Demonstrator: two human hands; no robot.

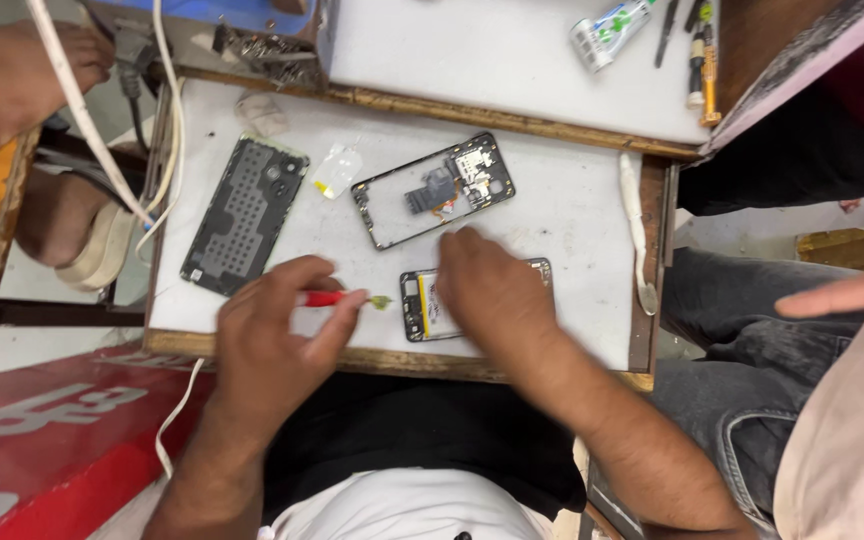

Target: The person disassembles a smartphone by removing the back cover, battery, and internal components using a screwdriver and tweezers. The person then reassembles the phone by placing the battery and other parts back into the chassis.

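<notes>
White worktop (572, 215) with a wooden rim, phone parts spread across it.
Left hand (272, 340) pinches a red-handled tool (324, 298), its long axis level, tip toward the opened phone (422, 305) by the near edge; right hand (492, 290) lies on that phone, fingers together. A red sign (52, 440) sits below the near-left corner.

On the tabletop (572, 215), the back cover (244, 213) lay near the left edge, the frame (433, 189) sat mid-board, and the opened phone (430, 305) rested by the near edge under the right hand (492, 295).
</notes>
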